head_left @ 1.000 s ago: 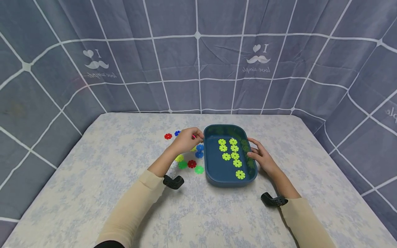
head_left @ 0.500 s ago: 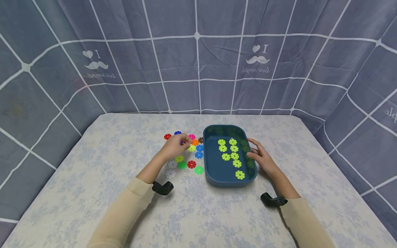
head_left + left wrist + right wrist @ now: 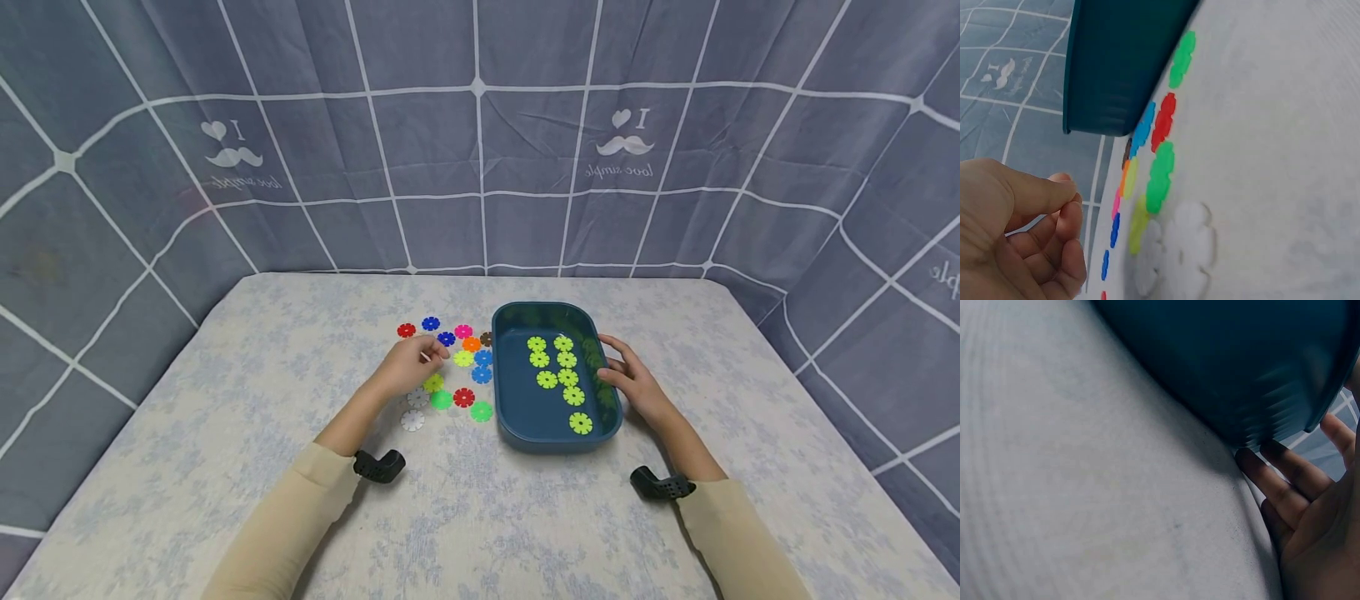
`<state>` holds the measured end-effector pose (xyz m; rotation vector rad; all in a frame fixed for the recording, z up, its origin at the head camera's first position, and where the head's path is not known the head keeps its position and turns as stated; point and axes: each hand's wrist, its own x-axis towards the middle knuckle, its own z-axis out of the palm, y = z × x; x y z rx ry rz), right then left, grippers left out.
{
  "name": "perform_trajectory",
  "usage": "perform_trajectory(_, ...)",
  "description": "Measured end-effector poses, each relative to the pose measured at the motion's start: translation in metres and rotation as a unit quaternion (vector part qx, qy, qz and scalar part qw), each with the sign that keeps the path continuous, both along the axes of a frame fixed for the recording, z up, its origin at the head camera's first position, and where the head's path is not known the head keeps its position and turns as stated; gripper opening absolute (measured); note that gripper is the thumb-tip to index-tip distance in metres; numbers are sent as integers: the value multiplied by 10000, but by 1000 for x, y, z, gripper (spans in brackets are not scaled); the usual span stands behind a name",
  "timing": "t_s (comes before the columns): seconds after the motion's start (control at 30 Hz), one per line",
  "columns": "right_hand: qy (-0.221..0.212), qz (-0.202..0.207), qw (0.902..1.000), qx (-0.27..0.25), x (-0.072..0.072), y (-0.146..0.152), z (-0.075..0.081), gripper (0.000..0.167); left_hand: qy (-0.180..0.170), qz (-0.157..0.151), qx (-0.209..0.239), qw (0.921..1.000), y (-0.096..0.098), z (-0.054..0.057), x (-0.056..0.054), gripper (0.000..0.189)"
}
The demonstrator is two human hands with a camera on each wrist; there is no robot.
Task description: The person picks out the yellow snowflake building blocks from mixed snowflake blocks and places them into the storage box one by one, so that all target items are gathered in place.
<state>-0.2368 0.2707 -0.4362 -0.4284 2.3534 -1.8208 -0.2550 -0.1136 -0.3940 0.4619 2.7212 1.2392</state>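
Note:
My left hand (image 3: 407, 367) hovers over loose flower-shaped plastic discs on the table. In the left wrist view its thumb and forefinger tips meet with nothing visible between them, and the other fingers (image 3: 1063, 265) curl in. Nearest to it lie a yellow-green disc (image 3: 433, 382), a dark blue disc (image 3: 446, 338) and a yellow disc (image 3: 463, 358). My right hand (image 3: 636, 385) holds the right wall of a dark teal box (image 3: 517, 408); the thumb lies over the rim and the fingertips (image 3: 1250, 459) touch the outside. Several yellow-green discs (image 3: 567, 377) lie flat inside the box.
Around the left hand are red (image 3: 463, 397), green (image 3: 482, 412), light blue (image 3: 482, 375), orange (image 3: 471, 343), pink (image 3: 463, 331), brown (image 3: 486, 339) and clear discs (image 3: 412, 420). A patterned cloth covers the table (image 3: 510, 525). A grey-blue checked curtain (image 3: 420, 150) hangs behind it.
My left hand has drawn back from the box's left rim, moving left and slightly nearer over the loose discs, uncovering several of them. The right hand and the box stay where they were.

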Motion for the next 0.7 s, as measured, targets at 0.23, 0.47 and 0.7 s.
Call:
perform_trajectory(0.23,-4,10,10000,-2,0,0,-1,62,-217,294,-89,9993,-9,-7,2,8)
perform_trajectory(0.47,1,18,10000,-35,-1,0,0,62,-426,242,-152,9987,-15,-13,4,13)
perform_trajectory(0.7,-18,29,10000,-31,-1,1,0,63,-484,208,-308,9981,-16,-20,4,18)
